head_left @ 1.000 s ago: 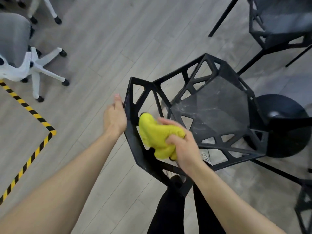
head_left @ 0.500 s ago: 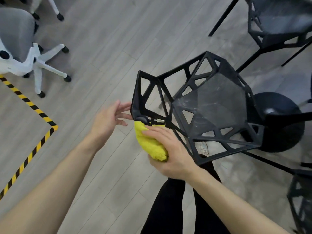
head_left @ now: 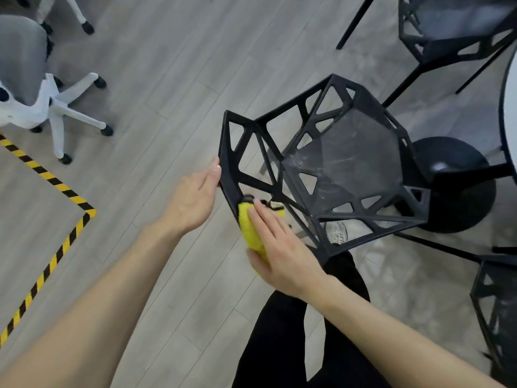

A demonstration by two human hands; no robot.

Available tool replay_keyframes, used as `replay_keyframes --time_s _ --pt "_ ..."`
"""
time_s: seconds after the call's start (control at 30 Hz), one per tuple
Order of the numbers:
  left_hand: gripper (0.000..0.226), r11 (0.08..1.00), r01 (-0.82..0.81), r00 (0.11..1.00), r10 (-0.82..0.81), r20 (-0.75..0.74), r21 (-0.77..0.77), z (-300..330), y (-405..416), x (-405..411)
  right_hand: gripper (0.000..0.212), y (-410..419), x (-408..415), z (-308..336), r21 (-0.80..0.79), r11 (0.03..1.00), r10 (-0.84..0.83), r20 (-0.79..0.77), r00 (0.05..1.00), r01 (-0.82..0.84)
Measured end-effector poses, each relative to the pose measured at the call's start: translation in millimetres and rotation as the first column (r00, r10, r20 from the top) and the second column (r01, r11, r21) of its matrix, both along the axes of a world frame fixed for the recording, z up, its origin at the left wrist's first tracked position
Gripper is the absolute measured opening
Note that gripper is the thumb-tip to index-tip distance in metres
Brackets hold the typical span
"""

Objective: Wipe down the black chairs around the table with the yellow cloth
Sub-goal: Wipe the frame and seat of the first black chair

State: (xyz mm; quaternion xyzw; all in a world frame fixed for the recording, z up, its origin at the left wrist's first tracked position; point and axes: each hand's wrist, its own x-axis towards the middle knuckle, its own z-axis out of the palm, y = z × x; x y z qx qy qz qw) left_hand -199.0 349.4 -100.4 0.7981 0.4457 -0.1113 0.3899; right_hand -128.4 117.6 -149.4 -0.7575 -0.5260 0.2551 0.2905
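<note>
A black chair (head_left: 355,166) with a geometric open frame stands in the middle, its dusty seat facing up. My right hand (head_left: 282,253) presses the yellow cloth (head_left: 249,229) against the outer lower edge of the chair's backrest. Most of the cloth is hidden under my palm. My left hand (head_left: 193,200) rests against the left edge of the backrest with its fingers on the frame.
A second black chair (head_left: 447,29) stands at the top right and a third (head_left: 495,312) at the right edge. A black round table base (head_left: 458,186) sits behind the chair, under a white tabletop (head_left: 510,113). A white office chair (head_left: 30,88) and yellow-black floor tape (head_left: 56,186) lie left.
My right hand slid the cloth from the inner backrest down to its outer lower edge. My left hand let go of the frame, then came back to its left edge.
</note>
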Motion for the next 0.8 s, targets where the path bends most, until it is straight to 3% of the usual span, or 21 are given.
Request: replay_keyframes --time_s 0.17,0.23,0.33,0.4,0.53,0.67,0.8 --pt "0.055 0.999 -0.016 1.000 0.016 0.008 -0.031 3.3 -9.0 5.1 0.082 115.2 -10.9 -6.8 -0.083 0.976 -0.196 0.059 0.979 0.200" --pt "0.058 1.000 0.025 0.999 -0.026 -0.031 -0.010 4.6 -10.9 4.2 0.082 93.4 -15.0 -6.7 -0.086 0.970 -0.226 0.029 0.974 0.228" --pt "0.062 0.989 0.135 0.986 -0.128 -0.106 0.063 7.0 -20.1 1.3 0.077 -13.3 -20.4 -2.6 -0.031 0.990 -0.137 0.029 0.990 0.138" --pt "0.063 0.982 0.168 0.982 -0.159 -0.103 0.088 5.1 -26.6 -0.6 0.073 -70.1 -17.0 -5.9 -0.075 0.985 -0.151 0.032 0.988 0.153" --pt "0.063 0.982 0.155 0.984 -0.145 -0.099 0.107 -3.4 -28.2 -1.3 0.067 -22.1 -27.2 -15.5 -0.066 0.975 -0.201 0.148 0.968 0.212" --pt "0.065 0.980 0.162 0.982 -0.149 -0.112 0.117 -5.2 -26.3 -0.8 0.076 60.3 -36.0 -5.4 -0.097 0.964 -0.242 0.087 0.967 0.249" --pt "0.065 0.965 0.188 0.979 -0.168 -0.119 0.181 -10.0 -31.2 -3.3 0.068 -40.8 -20.0 -22.9 0.066 0.991 -0.117 0.064 0.991 0.112"
